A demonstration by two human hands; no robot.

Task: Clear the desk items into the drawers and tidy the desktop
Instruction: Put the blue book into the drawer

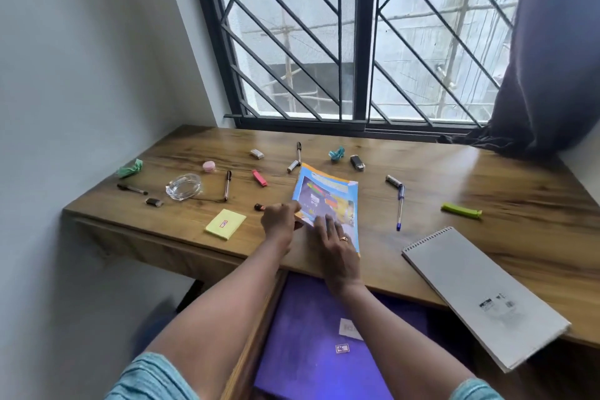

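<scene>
Colourful booklet (328, 198) near worktop (487, 172) front edge, pinched at its near-left corner by left grip (281, 221), pressed flat under released right grip (337, 247); likely to crease or slip short of open drawer (311, 334).

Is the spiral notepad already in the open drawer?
No, the spiral notepad lies on the desk, overhanging its front edge beside the open drawer.
</scene>
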